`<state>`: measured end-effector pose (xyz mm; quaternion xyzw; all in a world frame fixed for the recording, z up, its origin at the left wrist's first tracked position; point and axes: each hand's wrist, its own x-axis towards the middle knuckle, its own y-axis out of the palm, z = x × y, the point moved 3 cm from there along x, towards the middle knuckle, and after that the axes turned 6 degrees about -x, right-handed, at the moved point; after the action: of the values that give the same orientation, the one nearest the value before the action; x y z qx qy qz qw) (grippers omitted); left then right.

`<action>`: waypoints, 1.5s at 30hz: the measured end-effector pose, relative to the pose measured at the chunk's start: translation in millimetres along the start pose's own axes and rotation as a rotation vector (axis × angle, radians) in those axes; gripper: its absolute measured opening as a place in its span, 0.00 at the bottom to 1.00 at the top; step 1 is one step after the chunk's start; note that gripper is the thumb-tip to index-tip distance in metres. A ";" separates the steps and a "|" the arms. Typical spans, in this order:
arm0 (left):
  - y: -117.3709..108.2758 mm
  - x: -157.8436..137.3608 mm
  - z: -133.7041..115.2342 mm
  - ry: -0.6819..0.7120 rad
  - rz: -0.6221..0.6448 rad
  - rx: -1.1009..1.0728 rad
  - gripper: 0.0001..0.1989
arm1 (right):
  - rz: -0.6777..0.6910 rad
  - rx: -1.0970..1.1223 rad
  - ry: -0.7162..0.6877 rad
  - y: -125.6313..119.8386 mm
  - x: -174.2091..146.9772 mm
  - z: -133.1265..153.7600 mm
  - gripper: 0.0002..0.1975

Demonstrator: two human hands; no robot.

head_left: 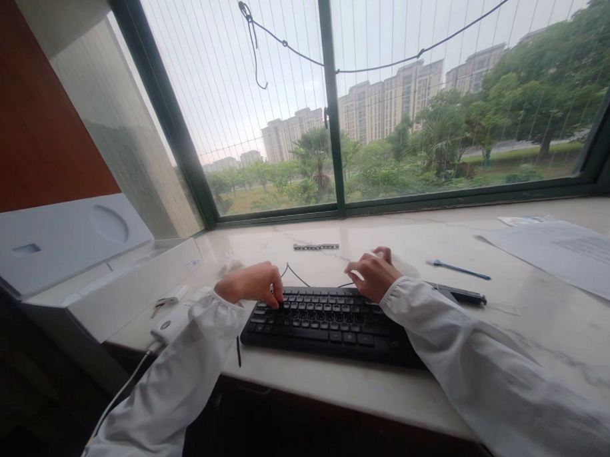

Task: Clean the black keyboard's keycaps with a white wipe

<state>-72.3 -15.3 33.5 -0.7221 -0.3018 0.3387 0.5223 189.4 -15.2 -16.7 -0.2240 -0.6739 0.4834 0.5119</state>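
- Marbled, pale sill [549, 353] as the work surface, below a green-framed window [334, 121] with trees and tall buildings beyond.
- Has the black keyboard [328, 321] lying flat near the sill's front edge, between the two forearms, with its right end partly hidden by a white sleeve [438, 330].
- Bends the left hand [254, 281] into a near-fist, fingertips down at the keyboard's upper left keys; impossible to say whether anything small is pinched there.
- Holds the right hand [374, 276] loosely curled at the keyboard's back edge, fingers apart, gripping nothing visible.
- Looks partway along, as a judgement: with large keys in place along the near edge, but with darker, uneven spots in the middle rows, perhaps lacking caps; too small to count what is left.
- Shows behind the keyboard a narrow strip [315, 246], seemingly of small pieces in a row, possibly keycaps.
- Has at far left a white box [107, 302], standing open with its lid [60, 237] raised; pale inside, with contents not to be made out.
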 end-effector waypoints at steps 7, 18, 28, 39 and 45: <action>4.5 -0.7 -4.4 -0.017 -0.018 -0.029 0.08 | -0.010 0.007 -0.001 3.6 0.2 -1.7 0.12; 15.1 -6.0 -7.4 -0.085 -0.111 -0.100 0.13 | 0.008 0.007 0.002 4.9 -0.3 -0.5 0.12; 20.4 -4.6 -0.5 -0.049 -0.093 -0.144 0.15 | 0.004 0.007 0.017 3.0 -1.0 -1.5 0.11; 0.0 -14.0 12.0 -0.024 -0.163 -0.155 0.07 | -0.023 -0.039 0.024 -2.6 0.3 -3.8 0.12; -44.7 0.3 39.9 -0.079 -0.381 -0.064 0.07 | -0.052 -0.117 0.034 -10.6 2.1 -6.3 0.14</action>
<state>-107.8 19.1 67.3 -0.6541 -0.4640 0.2521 0.5415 196.4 -15.5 -6.3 -0.2440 -0.6977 0.4261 0.5216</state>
